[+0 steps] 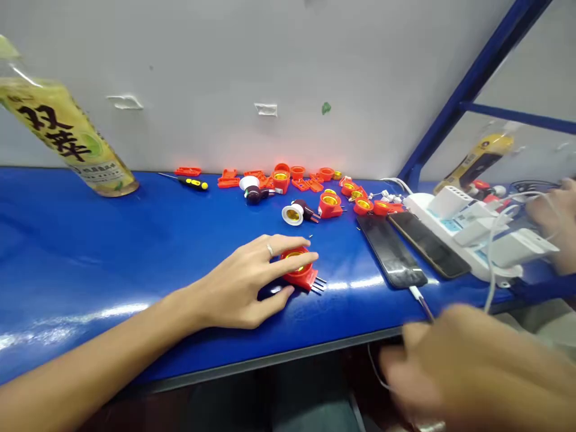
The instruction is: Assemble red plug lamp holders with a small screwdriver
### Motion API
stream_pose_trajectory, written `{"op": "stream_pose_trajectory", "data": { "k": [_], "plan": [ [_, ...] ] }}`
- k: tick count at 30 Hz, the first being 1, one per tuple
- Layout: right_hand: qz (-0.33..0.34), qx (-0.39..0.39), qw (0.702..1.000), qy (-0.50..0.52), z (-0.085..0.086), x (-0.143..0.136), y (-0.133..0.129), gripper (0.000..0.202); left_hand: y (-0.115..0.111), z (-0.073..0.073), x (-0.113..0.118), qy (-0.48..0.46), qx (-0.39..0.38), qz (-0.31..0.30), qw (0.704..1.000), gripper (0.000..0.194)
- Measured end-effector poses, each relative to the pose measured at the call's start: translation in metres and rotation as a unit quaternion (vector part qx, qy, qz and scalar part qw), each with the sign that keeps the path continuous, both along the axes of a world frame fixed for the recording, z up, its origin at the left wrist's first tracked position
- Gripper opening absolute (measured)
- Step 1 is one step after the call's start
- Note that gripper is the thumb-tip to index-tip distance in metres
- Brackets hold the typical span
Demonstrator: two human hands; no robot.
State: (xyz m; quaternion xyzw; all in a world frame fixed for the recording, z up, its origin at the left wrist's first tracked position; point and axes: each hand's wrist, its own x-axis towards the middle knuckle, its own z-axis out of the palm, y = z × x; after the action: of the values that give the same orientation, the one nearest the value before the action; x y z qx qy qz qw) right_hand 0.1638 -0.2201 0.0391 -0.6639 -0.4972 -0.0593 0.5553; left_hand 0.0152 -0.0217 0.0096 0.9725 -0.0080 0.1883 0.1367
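Note:
My left hand (256, 279), with a ring on one finger, rests on the blue table (135, 252). Its fingers lie around and over a red lamp socket (307, 277) whose metal pins point right. At the lower right my right hand (450, 366) is smeared by motion in front of the table edge; what it holds, if anything, cannot be made out. Behind the left hand lie a white-rimmed socket (293, 215) and another red socket (330, 204).
A drink bottle (96, 144) stands at the left, near a screwdriver (192, 183). Two phones (391, 252) lie beside a white power strip (463, 240) with cables. Red parts (228, 179) line the wall. Another person's hand (558, 216) is at the right.

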Motion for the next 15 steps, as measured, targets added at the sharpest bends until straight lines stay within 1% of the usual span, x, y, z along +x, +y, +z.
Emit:
{"op": "stream_pose_trajectory", "data": {
  "k": [1, 3, 5, 7, 9, 10, 12, 13, 15],
  "plan": [
    [0.01, -0.009, 1.0, -0.02, 0.006, 0.01, 0.011, 0.037, 0.001, -0.002, 0.0, -0.004, -0.001, -0.006, 1.0, 0.052],
    [0.03, -0.03, 0.997, -0.062, 0.015, 0.029, 0.032, 0.028, 0.003, -0.004, 0.0, -0.022, -0.028, -0.009, 0.999, 0.047],
    [0.044, -0.036, 0.995, -0.079, 0.017, 0.044, 0.051, 0.02, 0.004, -0.004, 0.0, -0.045, -0.078, 0.006, 0.996, 0.042],
    [0.06, -0.014, 0.995, -0.078, 0.013, 0.055, 0.064, 0.029, 0.004, 0.0, 0.001, -0.051, -0.125, 0.057, 0.989, 0.034],
    [0.097, 0.017, 0.991, -0.086, 0.005, 0.061, 0.071, 0.033, 0.004, 0.003, 0.003, -0.032, -0.148, 0.148, 0.977, 0.022],
    [0.117, 0.019, 0.989, -0.089, 0.0, 0.063, 0.072, 0.034, 0.004, 0.004, 0.004, -0.016, -0.145, 0.197, 0.969, 0.02],
    [0.142, -0.006, 0.986, -0.085, -0.008, 0.066, 0.072, 0.039, 0.005, 0.004, 0.005, 0.014, -0.103, 0.273, 0.957, 0.033],
    [0.141, -0.024, 0.986, -0.083, -0.011, 0.066, 0.07, 0.042, 0.005, 0.003, 0.005, 0.025, -0.069, 0.295, 0.953, 0.038],
    [0.112, -0.046, 0.989, -0.086, -0.015, 0.067, 0.066, 0.047, 0.006, 0.001, 0.004, 0.033, -0.011, 0.317, 0.948, 0.042]
  ]
}}
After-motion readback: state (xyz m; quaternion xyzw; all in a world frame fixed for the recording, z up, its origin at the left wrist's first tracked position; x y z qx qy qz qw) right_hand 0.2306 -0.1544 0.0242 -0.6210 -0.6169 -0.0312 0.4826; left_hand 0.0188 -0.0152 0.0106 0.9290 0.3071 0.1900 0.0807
